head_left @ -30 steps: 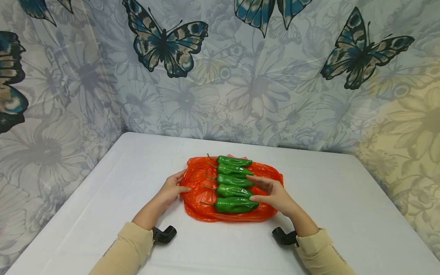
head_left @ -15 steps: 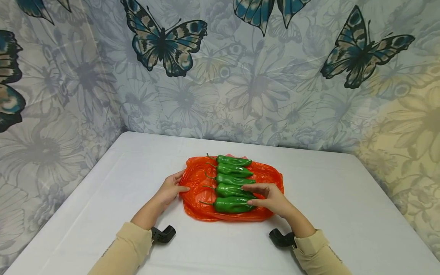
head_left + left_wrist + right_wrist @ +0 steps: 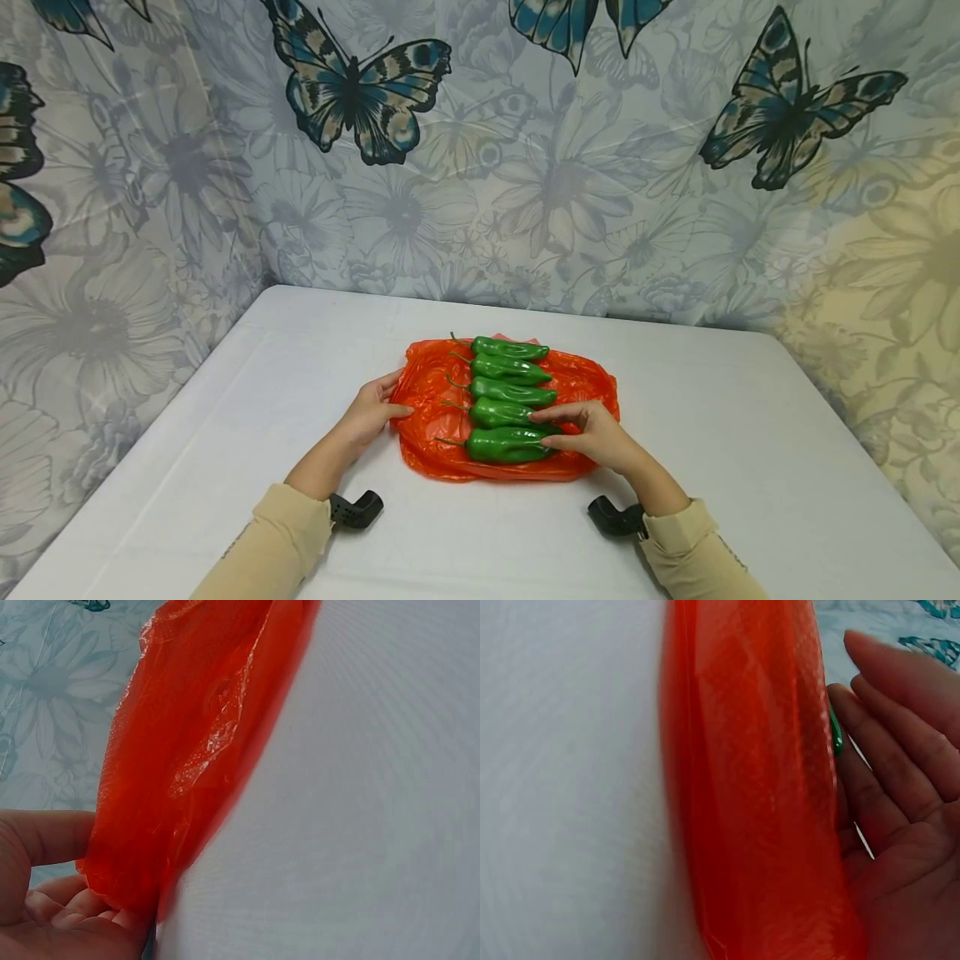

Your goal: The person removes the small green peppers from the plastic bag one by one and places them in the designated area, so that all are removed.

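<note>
Several glossy green peppers lie in a row on a crumpled red plastic bag [image 3: 431, 375], stems pointing left. My left hand [image 3: 367, 411] pinches the bag's left edge, thumb on top and the other fingers beneath; the left wrist view shows the plastic [image 3: 180, 757] between them. Over the tip ends of the row reaches my right hand [image 3: 596, 435]. Its thumb rests on the nearest pepper [image 3: 502, 447], and its fingertips are at the second nearest pepper [image 3: 498, 413]. In the right wrist view the fingers extend loosely behind the raised bag edge [image 3: 757, 787], by one pepper tip [image 3: 836, 735].
A white-covered table [image 3: 712, 417] carries everything. Behind it hangs a cloth backdrop [image 3: 555, 208] printed with flowers and butterflies. Each wrist wears a black camera mount, the left mount [image 3: 357, 510] and the right mount [image 3: 615, 517] both low over the table.
My right hand has come slightly nearer and left, from the middle peppers' tips to the two nearest peppers. The left hand and the bag keep their place.
</note>
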Demonstrator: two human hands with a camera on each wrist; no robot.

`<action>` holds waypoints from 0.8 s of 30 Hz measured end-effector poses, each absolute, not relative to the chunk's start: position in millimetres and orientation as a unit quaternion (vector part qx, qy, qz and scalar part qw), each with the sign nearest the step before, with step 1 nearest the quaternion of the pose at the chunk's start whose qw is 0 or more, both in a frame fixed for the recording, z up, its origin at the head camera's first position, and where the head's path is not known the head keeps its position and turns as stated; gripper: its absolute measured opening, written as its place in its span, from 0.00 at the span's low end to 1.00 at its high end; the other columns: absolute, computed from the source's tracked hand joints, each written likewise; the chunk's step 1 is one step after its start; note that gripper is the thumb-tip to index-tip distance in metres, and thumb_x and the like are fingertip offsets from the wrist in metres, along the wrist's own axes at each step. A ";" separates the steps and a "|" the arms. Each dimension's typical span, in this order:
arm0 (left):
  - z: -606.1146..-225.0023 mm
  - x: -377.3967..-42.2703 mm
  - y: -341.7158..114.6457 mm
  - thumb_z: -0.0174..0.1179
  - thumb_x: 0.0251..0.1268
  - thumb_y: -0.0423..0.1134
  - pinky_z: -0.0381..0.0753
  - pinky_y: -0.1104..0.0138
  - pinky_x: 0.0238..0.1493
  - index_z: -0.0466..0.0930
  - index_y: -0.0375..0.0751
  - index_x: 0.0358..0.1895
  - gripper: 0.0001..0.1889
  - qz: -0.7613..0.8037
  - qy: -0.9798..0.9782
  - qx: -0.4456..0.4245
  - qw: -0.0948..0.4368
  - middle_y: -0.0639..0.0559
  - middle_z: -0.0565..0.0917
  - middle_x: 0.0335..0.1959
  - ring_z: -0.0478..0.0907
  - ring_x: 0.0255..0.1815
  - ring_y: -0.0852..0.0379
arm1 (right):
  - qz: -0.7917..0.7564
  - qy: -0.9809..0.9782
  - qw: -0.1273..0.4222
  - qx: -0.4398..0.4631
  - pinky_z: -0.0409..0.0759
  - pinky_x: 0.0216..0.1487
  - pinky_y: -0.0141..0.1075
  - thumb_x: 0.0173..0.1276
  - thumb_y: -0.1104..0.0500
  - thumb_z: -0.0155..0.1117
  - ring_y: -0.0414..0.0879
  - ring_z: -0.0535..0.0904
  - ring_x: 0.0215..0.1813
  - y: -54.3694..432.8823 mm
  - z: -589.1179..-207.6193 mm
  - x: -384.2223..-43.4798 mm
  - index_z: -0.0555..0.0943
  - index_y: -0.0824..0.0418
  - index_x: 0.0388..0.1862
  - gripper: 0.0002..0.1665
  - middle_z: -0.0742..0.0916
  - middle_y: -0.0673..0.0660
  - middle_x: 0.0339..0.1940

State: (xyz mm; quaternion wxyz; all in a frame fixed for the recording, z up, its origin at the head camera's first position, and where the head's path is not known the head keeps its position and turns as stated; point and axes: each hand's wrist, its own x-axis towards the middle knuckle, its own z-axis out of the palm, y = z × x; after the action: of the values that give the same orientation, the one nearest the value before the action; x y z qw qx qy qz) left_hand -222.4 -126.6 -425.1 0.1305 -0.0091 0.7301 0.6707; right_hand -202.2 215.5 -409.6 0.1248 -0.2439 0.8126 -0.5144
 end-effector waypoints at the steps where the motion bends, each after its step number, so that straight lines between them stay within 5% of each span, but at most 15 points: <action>1: -425.4 -222.6 -126.6 0.53 0.56 0.20 0.78 0.76 0.47 0.51 0.32 0.71 0.38 0.671 0.730 -0.008 0.130 0.36 0.58 0.71 0.60 0.70 0.42 | -0.510 0.816 0.123 -0.241 0.75 0.55 0.26 0.55 0.57 0.70 0.33 0.74 0.58 215.4 -409.5 -201.9 0.82 0.61 0.51 0.23 0.84 0.59 0.53; 6: -427.0 -223.2 -126.5 0.53 0.56 0.20 0.79 0.76 0.47 0.51 0.32 0.72 0.38 0.673 0.728 -0.009 0.131 0.36 0.59 0.71 0.61 0.69 0.42 | -0.496 0.828 0.111 -0.236 0.69 0.59 0.23 0.54 0.56 0.71 0.33 0.71 0.62 215.6 -408.0 -200.3 0.82 0.57 0.51 0.24 0.85 0.54 0.53; 24: -424.5 -221.6 -126.2 0.53 0.56 0.20 0.78 0.74 0.51 0.51 0.33 0.72 0.38 0.671 0.730 -0.011 0.131 0.36 0.58 0.71 0.60 0.70 0.42 | -0.476 0.822 0.145 -0.279 0.80 0.49 0.30 0.56 0.58 0.69 0.26 0.77 0.52 214.6 -403.0 -198.9 0.82 0.64 0.50 0.22 0.85 0.61 0.50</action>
State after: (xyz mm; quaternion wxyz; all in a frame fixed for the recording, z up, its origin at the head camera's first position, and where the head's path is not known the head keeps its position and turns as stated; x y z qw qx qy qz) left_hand -221.6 -126.2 -424.5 0.1312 -0.0110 0.7297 0.6709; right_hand -198.9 214.6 -403.0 0.1446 -0.2788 0.8215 -0.4758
